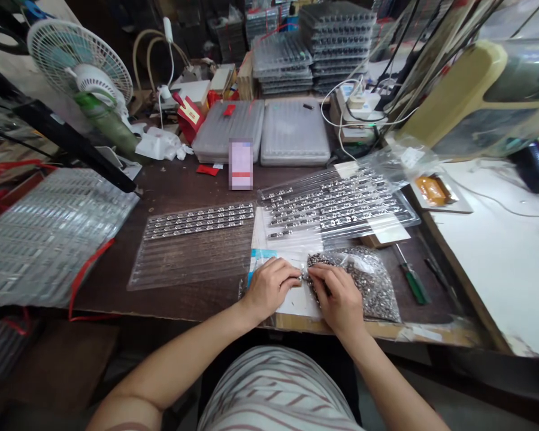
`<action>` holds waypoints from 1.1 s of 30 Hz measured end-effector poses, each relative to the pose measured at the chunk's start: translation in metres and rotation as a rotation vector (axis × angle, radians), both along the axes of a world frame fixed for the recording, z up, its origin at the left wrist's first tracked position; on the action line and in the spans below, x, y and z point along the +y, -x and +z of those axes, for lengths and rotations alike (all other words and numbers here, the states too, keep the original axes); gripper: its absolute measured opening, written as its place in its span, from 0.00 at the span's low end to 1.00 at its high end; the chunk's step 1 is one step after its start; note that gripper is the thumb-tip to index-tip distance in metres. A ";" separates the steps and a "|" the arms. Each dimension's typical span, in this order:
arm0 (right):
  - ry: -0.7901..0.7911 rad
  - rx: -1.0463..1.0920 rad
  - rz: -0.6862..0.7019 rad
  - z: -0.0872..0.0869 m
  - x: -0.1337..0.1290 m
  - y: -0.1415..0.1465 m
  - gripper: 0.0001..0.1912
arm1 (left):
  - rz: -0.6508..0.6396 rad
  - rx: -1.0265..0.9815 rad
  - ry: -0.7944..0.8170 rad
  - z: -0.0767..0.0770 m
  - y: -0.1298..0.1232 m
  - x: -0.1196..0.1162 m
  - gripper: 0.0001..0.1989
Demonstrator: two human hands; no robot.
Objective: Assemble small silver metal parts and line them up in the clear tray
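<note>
My left hand (272,286) is closed in a pinch at the bench's front edge, around a small metal part (300,276) that is too small to name. Facing it, my right hand (338,293) also pinches, its fingertips close to the same part; what they hold is hidden. Beside my right hand lies a clear plastic bag (372,281) full of tiny metal pieces. Ahead is a clear ribbed tray (359,203) with rows of small metal connectors. To the left, another clear ribbed tray (193,254) has several filled rows at its far side.
A green-handled screwdriver (415,284) lies right of the bag. Stacked clear trays (49,233) with red strapping stand at the left. At the back are closed plastic cases (295,134), a blurred phone-like object (241,164) and a fan (83,66). A yellowish machine (453,102) stands at the right.
</note>
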State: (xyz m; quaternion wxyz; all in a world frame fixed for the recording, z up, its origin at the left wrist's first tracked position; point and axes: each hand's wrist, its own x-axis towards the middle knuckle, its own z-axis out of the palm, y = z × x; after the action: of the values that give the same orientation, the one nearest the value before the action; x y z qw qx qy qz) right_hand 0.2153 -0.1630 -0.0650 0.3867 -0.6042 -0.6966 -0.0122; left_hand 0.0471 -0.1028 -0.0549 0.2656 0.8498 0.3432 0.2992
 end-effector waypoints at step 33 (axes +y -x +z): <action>0.093 -0.216 -0.021 0.011 0.009 0.031 0.09 | 0.285 0.343 -0.251 0.028 0.047 0.096 0.08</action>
State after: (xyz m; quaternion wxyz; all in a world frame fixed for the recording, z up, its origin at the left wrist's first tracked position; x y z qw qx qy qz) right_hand 0.1845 -0.1536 -0.0537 0.2806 -0.6241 -0.7276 -0.0489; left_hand 0.0000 -0.0069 -0.0272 0.0510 0.8575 0.4596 0.2254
